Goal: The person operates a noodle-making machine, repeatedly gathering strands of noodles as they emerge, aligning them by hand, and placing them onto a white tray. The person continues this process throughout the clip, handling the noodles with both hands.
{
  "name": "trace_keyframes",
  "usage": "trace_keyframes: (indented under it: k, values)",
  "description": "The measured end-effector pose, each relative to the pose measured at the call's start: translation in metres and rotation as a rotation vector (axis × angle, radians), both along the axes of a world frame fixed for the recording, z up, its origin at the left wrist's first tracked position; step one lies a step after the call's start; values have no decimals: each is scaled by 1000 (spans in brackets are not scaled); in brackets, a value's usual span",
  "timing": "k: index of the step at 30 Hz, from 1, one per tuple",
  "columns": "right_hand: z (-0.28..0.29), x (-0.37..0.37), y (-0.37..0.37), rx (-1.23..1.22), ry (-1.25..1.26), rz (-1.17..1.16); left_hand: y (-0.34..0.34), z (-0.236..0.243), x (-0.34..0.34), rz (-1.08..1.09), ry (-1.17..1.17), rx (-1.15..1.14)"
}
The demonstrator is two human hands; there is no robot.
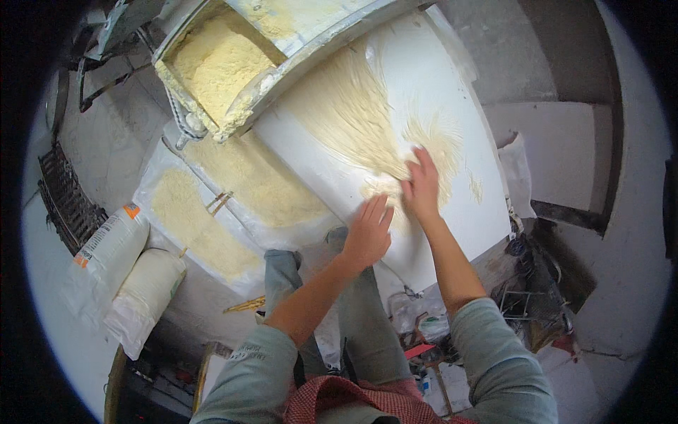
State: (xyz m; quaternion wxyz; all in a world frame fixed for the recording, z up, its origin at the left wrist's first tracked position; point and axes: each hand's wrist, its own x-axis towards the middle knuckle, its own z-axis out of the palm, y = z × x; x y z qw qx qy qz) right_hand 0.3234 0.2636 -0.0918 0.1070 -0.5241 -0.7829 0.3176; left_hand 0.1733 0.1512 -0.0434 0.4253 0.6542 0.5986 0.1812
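Long pale noodles [346, 106] lie fanned across a white tabletop [452, 78], their strands drawing together toward my right hand [422, 185]. That hand's fingers are bent around the gathered strands, with the thumb on the left side. A looser spread of noodles [434, 138] lies just beyond it. My left hand [369, 233] is over the near edge of the table, fingers stretched out beside a short clump of noodles [381, 187]. Its palm side is hidden, and I see nothing held in it.
A wooden bin of yellowish flour [222, 63] stands at the far left. Left of my legs, flour-dusted sheets [205, 222] cover a low surface with small sticks [220, 203] on it. Two white sacks [145, 297] stand farther left. Clutter [431, 325] sits below the table's near right corner.
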Motion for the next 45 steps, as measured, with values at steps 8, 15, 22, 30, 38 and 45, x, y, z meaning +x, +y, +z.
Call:
trace_keyframes:
  k: [8,15,22,30,38,45]
  values:
    - [10,112,-82,-222,-296,-874,-96,32,-18,75,-72,-367]
    - [139,41,-27,-1005,208,-422,-23,38,-40,185,-287,-155]
    - [294,-87,-14,-1059,-52,441,13,71,-65,127,-464,194]
    - [386,-300,-52,-1071,-11,1322,-130,67,-182,367,-707,78]
    - [424,-584,-208,-850,-149,2078,-391,94,-336,939,-574,-350]
    - [270,-752,-378,140,145,2075,-594,35,-388,1616,-381,-668]
